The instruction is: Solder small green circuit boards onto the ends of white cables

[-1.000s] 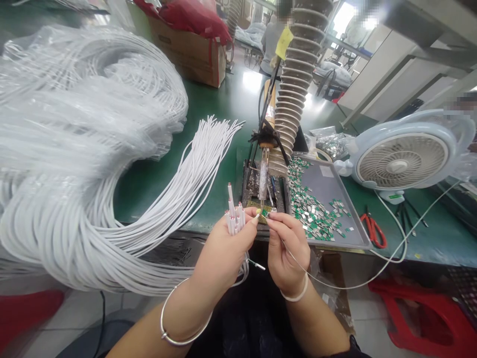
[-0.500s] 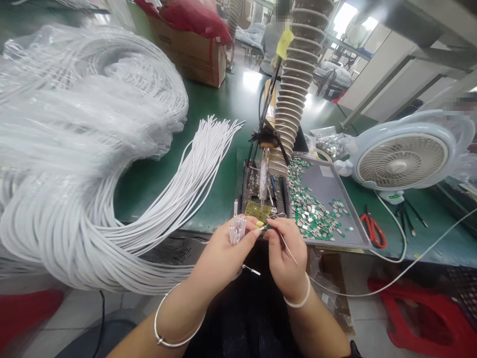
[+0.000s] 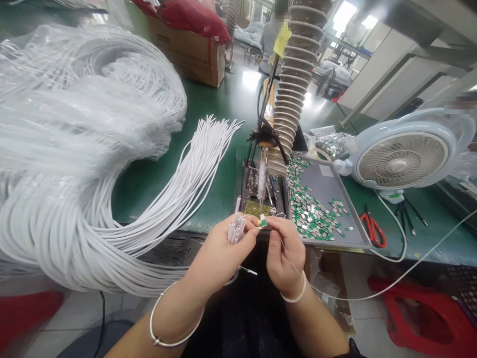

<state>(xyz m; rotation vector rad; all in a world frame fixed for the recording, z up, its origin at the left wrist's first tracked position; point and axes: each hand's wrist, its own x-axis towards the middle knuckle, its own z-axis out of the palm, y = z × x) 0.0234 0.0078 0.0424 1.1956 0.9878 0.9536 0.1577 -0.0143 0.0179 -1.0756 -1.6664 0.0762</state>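
Note:
My left hand is closed around a bundle of white cables whose cut ends stick up by the thumb. At its fingertips is a small green circuit board with a metal connector; a yellow cover shows on one fingertip. My right hand, fingers curled in, pinches a thin solder wire that runs back over the wrist. Its fingertips are close beside the small board. Just beyond both hands, a soldering iron points tip down over a yellowish sponge.
A grey tray of small green boards lies right of the iron. Beyond are red-handled pliers and a fan. A ribbed hose hangs behind the iron. A large cable coil covers the left of the green table.
The small board at my left fingertips has turned and lifted, so its metal connector now faces up. Both hands shifted slightly left; the right fingertips stay beside it.

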